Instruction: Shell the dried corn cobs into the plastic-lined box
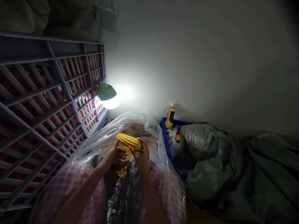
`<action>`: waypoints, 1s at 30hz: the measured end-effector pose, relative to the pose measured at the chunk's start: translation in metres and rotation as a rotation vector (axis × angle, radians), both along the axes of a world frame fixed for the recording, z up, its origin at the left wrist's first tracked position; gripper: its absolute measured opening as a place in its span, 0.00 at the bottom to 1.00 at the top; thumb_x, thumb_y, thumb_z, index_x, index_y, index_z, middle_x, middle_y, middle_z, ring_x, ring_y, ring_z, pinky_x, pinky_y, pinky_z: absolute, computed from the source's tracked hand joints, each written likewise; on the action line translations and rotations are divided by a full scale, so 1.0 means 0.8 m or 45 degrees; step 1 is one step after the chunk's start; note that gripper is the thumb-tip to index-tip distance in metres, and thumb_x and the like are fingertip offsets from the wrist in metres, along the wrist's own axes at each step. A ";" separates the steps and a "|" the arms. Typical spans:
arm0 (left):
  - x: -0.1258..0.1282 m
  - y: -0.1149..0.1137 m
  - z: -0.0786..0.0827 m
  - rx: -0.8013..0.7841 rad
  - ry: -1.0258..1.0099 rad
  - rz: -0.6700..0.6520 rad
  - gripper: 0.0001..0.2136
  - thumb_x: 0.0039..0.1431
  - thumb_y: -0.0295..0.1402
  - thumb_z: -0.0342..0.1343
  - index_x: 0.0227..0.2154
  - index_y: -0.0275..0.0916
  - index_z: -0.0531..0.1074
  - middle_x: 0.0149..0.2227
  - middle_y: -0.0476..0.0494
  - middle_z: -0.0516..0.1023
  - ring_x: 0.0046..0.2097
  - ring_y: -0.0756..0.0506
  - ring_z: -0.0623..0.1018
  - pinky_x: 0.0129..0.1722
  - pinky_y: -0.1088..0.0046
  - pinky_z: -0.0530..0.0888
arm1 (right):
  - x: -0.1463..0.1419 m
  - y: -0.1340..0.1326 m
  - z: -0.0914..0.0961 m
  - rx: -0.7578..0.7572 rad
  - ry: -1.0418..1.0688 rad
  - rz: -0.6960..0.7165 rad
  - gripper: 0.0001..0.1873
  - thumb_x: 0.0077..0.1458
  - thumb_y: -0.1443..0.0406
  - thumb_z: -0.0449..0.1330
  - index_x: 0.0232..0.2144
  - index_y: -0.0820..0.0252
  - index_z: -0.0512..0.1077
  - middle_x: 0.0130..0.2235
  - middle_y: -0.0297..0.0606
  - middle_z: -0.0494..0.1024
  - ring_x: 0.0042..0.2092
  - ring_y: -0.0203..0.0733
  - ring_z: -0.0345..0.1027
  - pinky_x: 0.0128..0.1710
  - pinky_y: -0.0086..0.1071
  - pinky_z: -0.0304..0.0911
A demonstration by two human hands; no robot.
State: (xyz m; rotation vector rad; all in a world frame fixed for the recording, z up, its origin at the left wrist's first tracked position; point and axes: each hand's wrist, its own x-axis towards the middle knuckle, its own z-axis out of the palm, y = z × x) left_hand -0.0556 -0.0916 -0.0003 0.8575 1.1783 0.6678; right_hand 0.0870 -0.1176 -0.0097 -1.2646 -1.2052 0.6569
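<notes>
The clear plastic bag across my lap holds loose yellow kernels, piled directly below the corn cob. The cob is yellow, kernels in rows, its right end bare. My left hand cups under the cob; my right hand has fingers clenched on its bare end. Right of the cob, a blue crate holds a yellow bottle.

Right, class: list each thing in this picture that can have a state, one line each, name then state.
corn cob: held in both hands, partly shelled
left hand: gripping the cob
right hand: gripping the cob
loose kernels: piled below the hands
lamp: on
bottle: upright, capped
plastic bag: open
</notes>
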 end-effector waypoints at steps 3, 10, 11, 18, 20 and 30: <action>0.003 0.001 0.004 -0.267 -0.653 0.146 0.27 0.55 0.55 0.43 0.37 0.33 0.70 0.31 0.37 0.76 0.32 0.42 0.78 0.32 0.67 0.74 | -0.007 -0.005 0.004 0.161 -0.043 0.160 0.21 0.46 0.65 0.62 0.44 0.56 0.65 0.49 0.42 0.69 0.52 0.44 0.63 0.51 0.38 0.60; 0.006 0.002 0.000 -0.286 -0.984 0.718 0.11 0.62 0.29 0.44 0.44 0.32 0.67 0.29 0.42 0.77 0.28 0.47 0.78 0.26 0.74 0.76 | -0.023 -0.007 0.002 -0.058 0.076 0.397 0.25 0.49 0.65 0.59 0.52 0.55 0.65 0.54 0.39 0.69 0.56 0.45 0.61 0.56 0.38 0.56; 0.006 0.003 -0.002 -0.260 -0.987 0.729 0.11 0.63 0.29 0.44 0.44 0.32 0.67 0.30 0.41 0.78 0.29 0.46 0.78 0.28 0.73 0.77 | -0.022 -0.007 0.000 -0.122 0.155 0.386 0.25 0.51 0.65 0.56 0.53 0.55 0.65 0.54 0.39 0.69 0.56 0.45 0.61 0.56 0.38 0.56; 0.006 0.011 -0.014 -0.067 -1.006 0.731 0.11 0.61 0.29 0.46 0.43 0.30 0.69 0.35 0.37 0.78 0.35 0.44 0.79 0.36 0.68 0.77 | -0.014 -0.007 0.001 -0.304 0.097 0.190 0.23 0.53 0.63 0.51 0.50 0.62 0.69 0.51 0.42 0.73 0.52 0.45 0.66 0.54 0.37 0.59; 0.007 0.010 -0.014 -0.057 -1.013 0.702 0.11 0.62 0.29 0.46 0.42 0.29 0.69 0.35 0.36 0.78 0.35 0.44 0.78 0.36 0.68 0.77 | -0.016 -0.009 0.003 -0.313 -0.011 0.178 0.23 0.52 0.61 0.53 0.51 0.62 0.69 0.49 0.42 0.74 0.50 0.45 0.68 0.52 0.36 0.61; 0.006 0.011 -0.029 0.042 -0.945 0.731 0.08 0.58 0.30 0.52 0.38 0.31 0.70 0.35 0.38 0.77 0.37 0.44 0.78 0.36 0.68 0.77 | -0.024 -0.007 -0.005 -0.274 -0.353 0.121 0.23 0.51 0.64 0.52 0.49 0.61 0.70 0.43 0.43 0.77 0.43 0.45 0.71 0.45 0.34 0.63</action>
